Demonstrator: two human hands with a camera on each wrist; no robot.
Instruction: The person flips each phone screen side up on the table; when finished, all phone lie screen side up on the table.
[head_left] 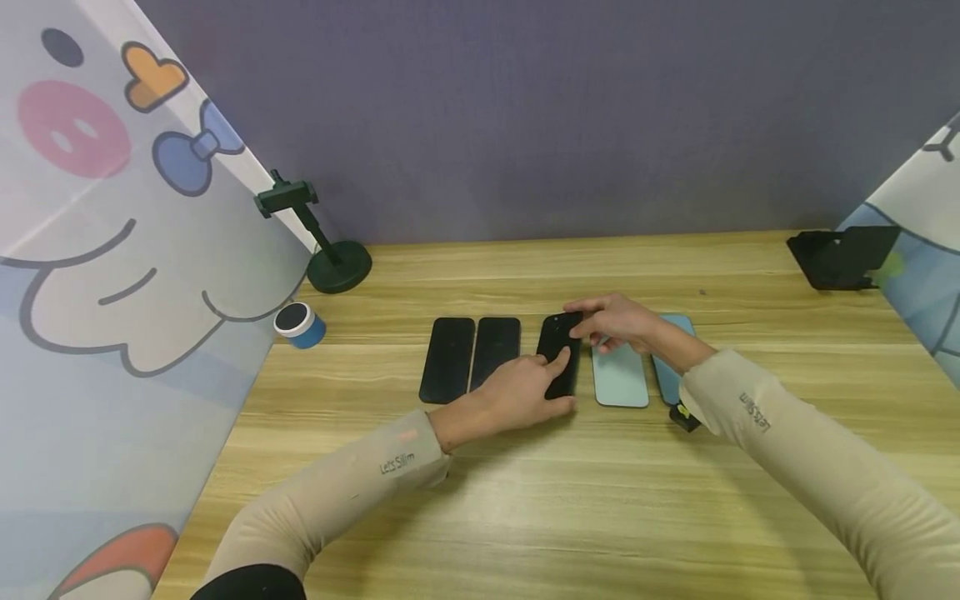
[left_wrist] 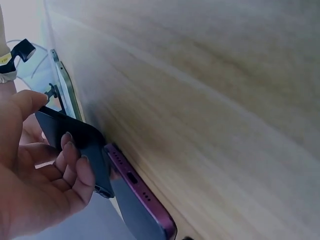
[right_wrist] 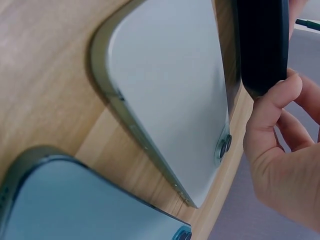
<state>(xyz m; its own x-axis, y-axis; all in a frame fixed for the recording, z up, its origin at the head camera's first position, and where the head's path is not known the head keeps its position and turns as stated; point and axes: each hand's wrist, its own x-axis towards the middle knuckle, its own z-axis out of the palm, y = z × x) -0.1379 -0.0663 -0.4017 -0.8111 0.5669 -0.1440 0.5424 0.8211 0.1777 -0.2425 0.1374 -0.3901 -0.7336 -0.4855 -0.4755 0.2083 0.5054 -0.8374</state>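
Observation:
Between both hands is a black phone [head_left: 557,333], back up with its camera end away from me, tilted off the wood in the left wrist view. My left hand [head_left: 525,390] grips its near end, the thumb [left_wrist: 32,101] on the end edge and the fingers bent against its face. At the far right corner my right hand [head_left: 617,320] pinches it between thumb [right_wrist: 280,97] and fingers. A purple-edged phone [left_wrist: 142,200] lies close beside it, dark side up. To the right rests a pale green phone [head_left: 621,382], partly under my right hand in the head view.
Farther left lies another dark phone [head_left: 447,358]. A blue phone [head_left: 667,379] sits at the right, partly behind my right forearm. Toward the back left stand a dark green phone stand [head_left: 339,265] and a blue-and-white jar [head_left: 306,332]. A black stand [head_left: 843,257] occupies the back right.

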